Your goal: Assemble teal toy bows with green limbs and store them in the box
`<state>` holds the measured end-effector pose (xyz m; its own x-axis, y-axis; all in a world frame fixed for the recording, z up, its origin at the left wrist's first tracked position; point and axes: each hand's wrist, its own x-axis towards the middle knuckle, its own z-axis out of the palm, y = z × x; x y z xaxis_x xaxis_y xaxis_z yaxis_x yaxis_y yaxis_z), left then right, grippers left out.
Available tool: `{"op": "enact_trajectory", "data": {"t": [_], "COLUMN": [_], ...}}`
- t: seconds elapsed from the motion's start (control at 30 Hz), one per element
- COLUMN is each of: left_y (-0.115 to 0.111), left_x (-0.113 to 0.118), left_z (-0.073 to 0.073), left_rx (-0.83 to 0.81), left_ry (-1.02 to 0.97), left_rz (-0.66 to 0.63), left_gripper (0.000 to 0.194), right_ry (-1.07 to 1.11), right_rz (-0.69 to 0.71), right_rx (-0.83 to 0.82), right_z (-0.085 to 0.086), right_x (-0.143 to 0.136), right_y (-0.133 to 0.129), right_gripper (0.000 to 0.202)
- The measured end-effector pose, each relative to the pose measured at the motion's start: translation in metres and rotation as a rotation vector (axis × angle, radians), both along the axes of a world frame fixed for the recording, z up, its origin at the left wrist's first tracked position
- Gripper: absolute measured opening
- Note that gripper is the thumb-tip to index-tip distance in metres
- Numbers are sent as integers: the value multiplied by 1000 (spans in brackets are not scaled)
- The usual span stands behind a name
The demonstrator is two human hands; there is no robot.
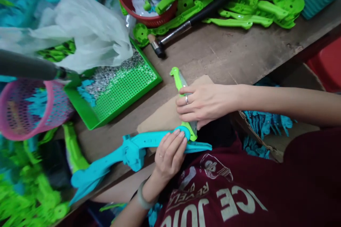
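Note:
My left hand [170, 152], with a band at its wrist, is closed over the round end of a long blue plastic part [106, 161]. This part reaches left across the table's near edge, with a bulky middle and a forked left end. My right hand [204, 103], wearing a ring, grips a narrow bright green plastic piece [176, 75] with a greyish strip along its side. The lower end of the green piece meets the blue disc; how they join is hidden by my fingers. Beneath both hands lies a flat brown cardboard piece [160, 113].
A green perforated tray [125, 95] holds small silvery metal pieces and blue parts. Beyond it lie a hammer [176, 33], a red basket [160, 21] and piled green parts [247, 7]. At left are a pink basket [48, 110], a grey bar [29, 65] and a plastic bag [87, 28].

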<state>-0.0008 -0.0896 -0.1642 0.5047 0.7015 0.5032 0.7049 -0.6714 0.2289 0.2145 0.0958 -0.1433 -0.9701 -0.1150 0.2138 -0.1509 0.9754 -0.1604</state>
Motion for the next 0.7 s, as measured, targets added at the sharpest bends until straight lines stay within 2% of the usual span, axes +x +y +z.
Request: {"op": "enact_trajectory", "data": {"t": [0.17, 0.33, 0.57, 0.7], "left_y": [3, 4, 12, 13], "left_x": [-6, -3, -5, -2], "left_z": [4, -1, 0, -2], "left_rx": [-36, 11, 99, 124], "left_ry": [52, 16, 69, 83], "left_rz": [-67, -44, -121, -60], "left_gripper": [31, 32, 28, 26], "right_ry": [12, -36, -30, 15], "right_rz": [-11, -57, -135, -169], "right_rx": [66, 96, 99, 101], "right_z": [2, 8, 8, 4], "right_x": [1, 4, 7, 6], "right_y": [-2, -9, -21, -24], "right_gripper": [35, 41, 48, 48]}}
